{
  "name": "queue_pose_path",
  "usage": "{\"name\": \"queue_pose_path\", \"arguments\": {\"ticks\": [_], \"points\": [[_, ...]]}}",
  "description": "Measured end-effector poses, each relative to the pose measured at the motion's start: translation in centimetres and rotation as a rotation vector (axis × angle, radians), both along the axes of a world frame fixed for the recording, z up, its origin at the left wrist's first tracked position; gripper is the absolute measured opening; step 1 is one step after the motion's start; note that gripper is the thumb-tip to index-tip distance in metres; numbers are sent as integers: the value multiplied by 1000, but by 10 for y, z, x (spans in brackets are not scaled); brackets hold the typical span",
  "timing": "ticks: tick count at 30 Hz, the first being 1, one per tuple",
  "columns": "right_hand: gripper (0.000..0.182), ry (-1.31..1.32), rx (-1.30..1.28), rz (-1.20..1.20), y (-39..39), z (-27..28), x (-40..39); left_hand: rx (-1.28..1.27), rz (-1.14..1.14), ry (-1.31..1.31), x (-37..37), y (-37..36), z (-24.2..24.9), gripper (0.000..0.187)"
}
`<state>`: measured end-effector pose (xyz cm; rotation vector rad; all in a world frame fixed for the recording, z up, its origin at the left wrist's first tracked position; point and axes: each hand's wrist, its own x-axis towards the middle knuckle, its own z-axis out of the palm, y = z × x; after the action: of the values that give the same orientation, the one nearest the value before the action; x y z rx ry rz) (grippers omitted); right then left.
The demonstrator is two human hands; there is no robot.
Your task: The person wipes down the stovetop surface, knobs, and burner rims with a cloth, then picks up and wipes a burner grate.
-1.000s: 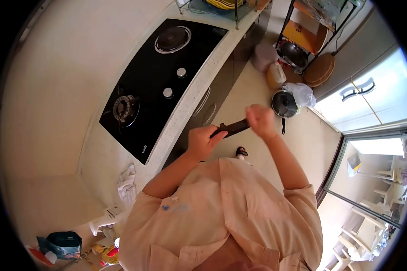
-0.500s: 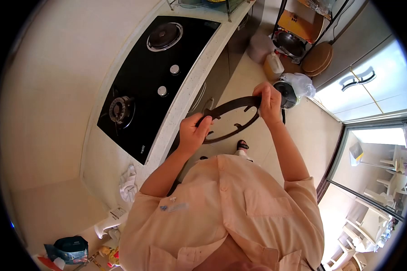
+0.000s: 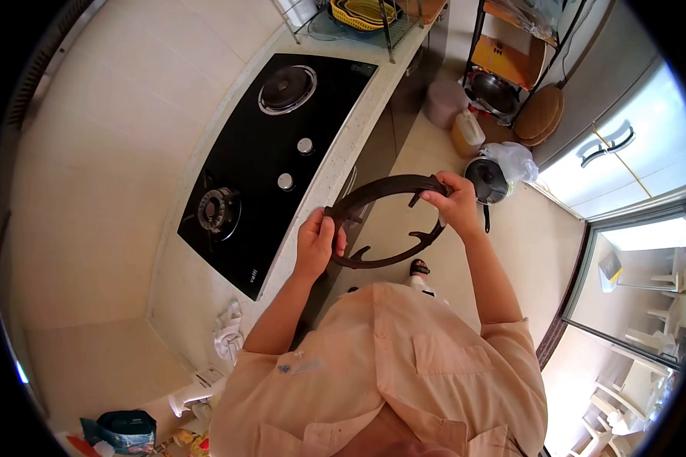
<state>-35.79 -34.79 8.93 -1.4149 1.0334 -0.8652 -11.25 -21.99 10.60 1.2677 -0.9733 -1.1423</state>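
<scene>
Both hands hold a dark ring-shaped pan support [image 3: 389,186] with short inward prongs, in front of my body. My left hand [image 3: 315,242] is wrapped round its left side, near the counter edge. My right hand [image 3: 456,202] grips its upper right side. The ring is tilted, its opening showing the floor. To the left lies a black gas stove [image 3: 270,156] with two burners and two silver knobs. The lower burner [image 3: 217,212] has its burner head exposed; the upper burner [image 3: 287,89] has a metal ring around it.
A wire rack with a yellow basket [image 3: 364,13] stands at the counter's far end. On the floor are a lidded pan [image 3: 487,180], a jug [image 3: 467,134] and a shelf of pans. A white cloth [image 3: 228,330] lies on the near counter. A glass door [image 3: 625,289] is at right.
The ring has turned so that its opening faces me more. Stove and floor items sit lower in view, and more of the wire rack shows.
</scene>
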Motion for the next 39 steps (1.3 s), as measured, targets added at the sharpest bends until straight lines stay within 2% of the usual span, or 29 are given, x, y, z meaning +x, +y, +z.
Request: {"name": "queue_pose_path", "arguments": {"ticks": [1,3,6,8,10,11,14,15,18,20,21,23,26,27,30,33,36,37,39], "points": [[33,-23,-188,-36,1,-1,3,-39,-18,20,2,0,2,21],[32,1,-352,57,9,25,4,-117,-53,62,4,-1,13,26],[38,23,-626,159,16,45,7,-341,-175,-608,9,-11,31,39],[39,28,-753,209,20,55,9,-351,-319,-819,8,-19,48,17],[36,80,-738,257,16,58,6,62,-560,-541,-1,-16,51,10],[34,104,-705,274,11,58,4,214,-455,-424,-10,-11,56,9],[28,25,-519,167,0,46,2,3,-219,-432,-24,-7,23,12],[26,-27,-444,102,-1,42,1,32,-185,-458,-28,-7,19,12],[15,-37,-563,-270,29,44,38,35,-107,-455,-42,-4,7,17],[8,-62,-943,-20,48,46,61,-135,-80,-581,-43,-5,-1,17],[6,22,-1046,-36,48,45,58,-225,-64,-641,-43,-6,-2,17],[1,196,-1251,-58,43,46,56,-173,-81,-571,-44,0,9,17],[2,90,-1091,-98,20,31,35,-72,-98,-492,-45,3,23,18],[10,57,-1089,-117,18,29,37,-38,-105,-470,-45,3,25,18],[21,-181,-372,-214,20,14,40,31,-70,-502,-38,9,6,18],[41,-618,149,-456,-17,-13,17,103,-3,-324,-25,18,-5,18],[42,-211,27,-484,0,16,22,174,-23,-204,-16,21,2,18],[43,-167,-104,-481,11,19,41,140,-17,-253,-17,21,2,18],[42,21,-578,-339,27,34,63,66,-9,-349,-23,18,0,18]]}}
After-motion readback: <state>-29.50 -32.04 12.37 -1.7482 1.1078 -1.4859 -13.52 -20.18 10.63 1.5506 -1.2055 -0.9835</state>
